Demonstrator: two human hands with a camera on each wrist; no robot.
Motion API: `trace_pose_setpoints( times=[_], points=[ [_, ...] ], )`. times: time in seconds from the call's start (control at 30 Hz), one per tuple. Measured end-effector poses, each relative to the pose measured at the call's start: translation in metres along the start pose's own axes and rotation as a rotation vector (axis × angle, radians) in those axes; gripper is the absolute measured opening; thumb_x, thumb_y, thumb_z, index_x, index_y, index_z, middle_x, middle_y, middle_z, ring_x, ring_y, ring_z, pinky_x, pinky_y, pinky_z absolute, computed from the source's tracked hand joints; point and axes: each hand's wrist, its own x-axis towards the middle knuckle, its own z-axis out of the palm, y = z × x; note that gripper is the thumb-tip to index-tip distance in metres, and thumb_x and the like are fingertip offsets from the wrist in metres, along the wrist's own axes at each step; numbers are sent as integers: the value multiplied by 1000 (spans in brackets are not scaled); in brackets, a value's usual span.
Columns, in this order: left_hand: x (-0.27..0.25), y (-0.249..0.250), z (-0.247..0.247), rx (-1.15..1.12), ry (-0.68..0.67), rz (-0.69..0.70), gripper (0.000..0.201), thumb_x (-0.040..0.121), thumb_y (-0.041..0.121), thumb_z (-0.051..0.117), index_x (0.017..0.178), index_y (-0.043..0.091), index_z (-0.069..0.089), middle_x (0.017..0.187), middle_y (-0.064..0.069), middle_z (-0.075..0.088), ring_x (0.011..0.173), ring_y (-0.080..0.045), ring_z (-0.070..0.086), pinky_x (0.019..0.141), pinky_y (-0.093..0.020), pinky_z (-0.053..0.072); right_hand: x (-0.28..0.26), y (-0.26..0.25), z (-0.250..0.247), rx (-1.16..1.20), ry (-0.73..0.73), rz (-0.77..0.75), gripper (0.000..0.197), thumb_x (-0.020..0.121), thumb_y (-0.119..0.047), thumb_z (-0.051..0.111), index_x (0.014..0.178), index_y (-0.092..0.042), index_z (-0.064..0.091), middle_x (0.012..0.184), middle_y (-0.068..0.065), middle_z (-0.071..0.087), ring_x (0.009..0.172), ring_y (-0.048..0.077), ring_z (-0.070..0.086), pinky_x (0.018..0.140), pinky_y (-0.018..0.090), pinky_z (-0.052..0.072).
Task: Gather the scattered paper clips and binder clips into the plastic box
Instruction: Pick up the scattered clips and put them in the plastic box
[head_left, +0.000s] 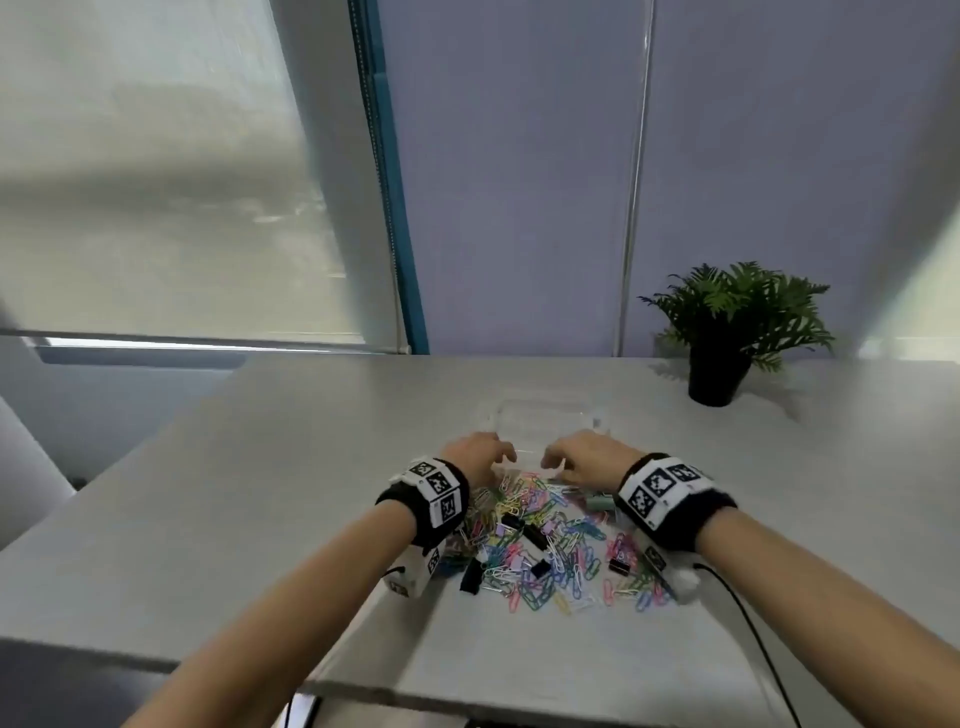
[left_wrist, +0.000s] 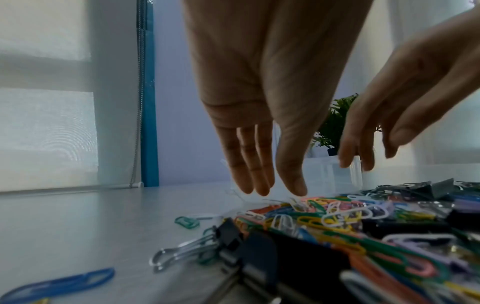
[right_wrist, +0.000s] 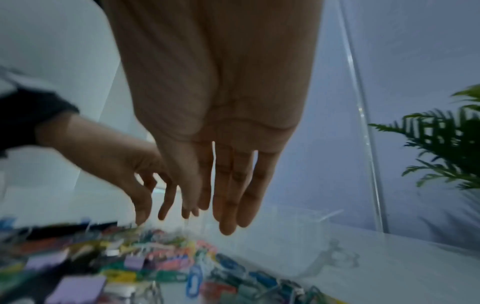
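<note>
A heap of coloured paper clips (head_left: 545, 540) mixed with black and pastel binder clips (head_left: 535, 538) lies on the white table between my forearms. Just beyond it stands the clear plastic box (head_left: 545, 421), seen behind my fingers as a clear plastic box (left_wrist: 330, 174). My left hand (head_left: 480, 457) and right hand (head_left: 576, 457) hover side by side over the far edge of the heap, near the box. In the left wrist view the left hand (left_wrist: 270, 185) has straight fingers and holds nothing. The right hand (right_wrist: 221, 205) also hangs with straight fingers, empty, above the clips (right_wrist: 166, 265).
A potted green plant (head_left: 727, 332) stands at the table's back right. A window blind (head_left: 156, 182) and a blue strip fill the left background. Loose clips lie left of the heap: a blue paper clip (left_wrist: 59, 286) and a silver-handled binder clip (left_wrist: 197, 251). Black cables hang from both wristbands.
</note>
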Motion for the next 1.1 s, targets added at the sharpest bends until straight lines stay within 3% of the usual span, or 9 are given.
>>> trace_pose_setpoints(
  times=[0.1,0.27,0.43,0.53,0.63,0.7,0.9,0.97,1.1],
  points=[
    [-1,-1,3,53,-44,-49,40,86,14,61,124,20,53,123,-11,54,111,-31,55,95,-43,47,13,-13,14,-144,-11,1,35,94,-14,48,128,-21,50,124,6,58,112,25,55,91,39,47],
    [3,-6,9,-3,-16,-6,18,84,13,61,102,11,62,111,-13,61,105,-30,58,88,-39,47,15,-8,31,-293,-20,-76,36,91,-9,48,125,-19,49,113,8,54,104,29,53,70,35,43],
    [13,-11,6,-118,-60,65,18,80,12,68,97,6,67,102,-13,70,98,-25,62,87,-31,46,18,5,34,-71,-7,-30,14,84,-6,54,94,-15,53,93,4,47,89,23,50,72,33,39],
    [14,-11,4,-190,-68,77,16,81,11,67,96,6,67,99,-11,70,91,-22,63,82,-27,47,15,8,29,-23,-36,-24,21,78,2,52,78,-18,50,84,0,49,79,19,48,68,29,36],
    [13,-11,0,-338,-69,64,13,82,8,66,94,4,66,80,-3,66,69,-15,61,71,-24,52,12,7,25,20,-38,-21,24,74,8,48,71,-16,53,75,2,56,71,21,56,64,27,42],
    [11,-12,-8,-450,-83,45,14,82,8,67,94,2,66,70,4,61,57,-8,57,59,-17,51,11,7,23,60,-22,-22,24,75,8,49,73,-16,53,73,2,58,69,20,58,63,28,46],
    [10,-12,-29,-625,-96,8,8,83,9,66,90,9,63,76,-3,63,58,-7,62,60,-19,54,14,9,27,108,-52,59,25,79,4,58,101,-9,55,86,10,60,75,20,55,68,28,45],
    [9,-11,-35,-673,-91,10,5,85,6,64,86,10,62,79,-5,64,57,-6,64,56,-19,55,16,9,25,91,-56,42,21,79,3,59,98,-4,63,91,12,66,78,19,56,68,22,42],
    [13,-10,-46,-719,-70,-1,8,86,0,59,92,4,63,76,-4,62,52,-3,65,53,-18,55,13,13,23,165,-37,14,12,78,4,60,82,-2,69,80,11,70,66,14,57,59,13,41]
  ],
)
